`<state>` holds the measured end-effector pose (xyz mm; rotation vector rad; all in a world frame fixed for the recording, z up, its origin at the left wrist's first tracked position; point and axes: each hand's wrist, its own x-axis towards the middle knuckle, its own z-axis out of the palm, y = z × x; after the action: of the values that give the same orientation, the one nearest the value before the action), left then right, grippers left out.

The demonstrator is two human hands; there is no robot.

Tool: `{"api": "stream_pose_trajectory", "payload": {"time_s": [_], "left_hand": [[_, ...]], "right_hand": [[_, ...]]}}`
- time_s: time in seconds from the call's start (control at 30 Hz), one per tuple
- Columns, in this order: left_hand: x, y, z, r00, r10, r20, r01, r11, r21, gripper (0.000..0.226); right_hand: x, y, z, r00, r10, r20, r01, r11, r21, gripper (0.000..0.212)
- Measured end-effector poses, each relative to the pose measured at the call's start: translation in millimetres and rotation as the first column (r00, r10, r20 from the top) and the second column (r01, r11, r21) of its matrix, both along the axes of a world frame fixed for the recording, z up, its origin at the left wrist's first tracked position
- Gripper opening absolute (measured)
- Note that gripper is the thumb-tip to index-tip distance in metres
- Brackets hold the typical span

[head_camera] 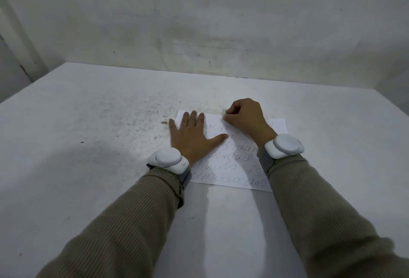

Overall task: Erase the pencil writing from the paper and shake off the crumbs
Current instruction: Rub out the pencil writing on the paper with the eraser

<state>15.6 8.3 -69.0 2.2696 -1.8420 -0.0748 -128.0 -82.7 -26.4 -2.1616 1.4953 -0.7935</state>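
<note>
White paper (277, 126) carries grey pencil writing (232, 168); tabletop (88, 144) reads pale grey with dark specks; sleeves (132, 222) ribbed khaki; wrist units (168, 159) white, grey straps (264, 162).

At paper (277, 126) far edge, right hand (245, 116) curled fingers (233, 110) hide anything held. Paper's left part under left hand (191, 136). Far-end writing (210, 126) too faint to read. Both sleeves (124, 222) cut by bottom edge.
</note>
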Motion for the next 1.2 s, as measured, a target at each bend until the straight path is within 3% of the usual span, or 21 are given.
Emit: {"api": "stream_pose_trajectory", "payload": {"time_s": [0.1,0.27,0.53,0.73,0.87,1.03,1.1,1.2], "left_hand": [[1,-1,0,1.0,0.0,-0.003,0.0,1.0,0.002,0.106],[0,1,2,1.0,-0.001,-0.002,0.001,1.0,0.002,0.107],[-1,2,2,1.0,-0.003,-0.01,0.003,1.0,0.021,0.108],[-1,1,3,1.0,-0.004,-0.003,0.004,1.0,0.023,0.108],[0,1,1,1.0,-0.006,-0.007,0.006,1.0,0.01,0.107],[0,0,1,1.0,0.0,-0.006,0.0,1.0,0.011,0.106],[0,0,0,1.0,0.0,-0.005,0.0,1.0,0.009,0.107],[0,1,1,1.0,-0.004,-0.01,0.004,1.0,0.013,0.108]], "right_hand": [[0,-2,1,0.999,-0.039,-0.015,0.039,0.998,-0.04,0.007],[6,2,2,1.0,-0.009,0.026,0.008,0.999,0.037,0.007],[8,-10,15,0.979,-0.161,-0.121,0.177,0.976,0.131,0.015],[7,-6,11,0.993,-0.113,-0.038,0.117,0.98,0.162,0.021],[4,-6,13,0.976,-0.17,-0.135,0.186,0.976,0.116,0.017],[-4,-8,20,0.948,-0.223,-0.228,0.254,0.96,0.115,0.033],[-2,-9,23,0.955,-0.203,-0.217,0.231,0.966,0.114,0.023],[8,-3,22,0.995,-0.042,-0.088,0.057,0.983,0.174,0.016]]}}
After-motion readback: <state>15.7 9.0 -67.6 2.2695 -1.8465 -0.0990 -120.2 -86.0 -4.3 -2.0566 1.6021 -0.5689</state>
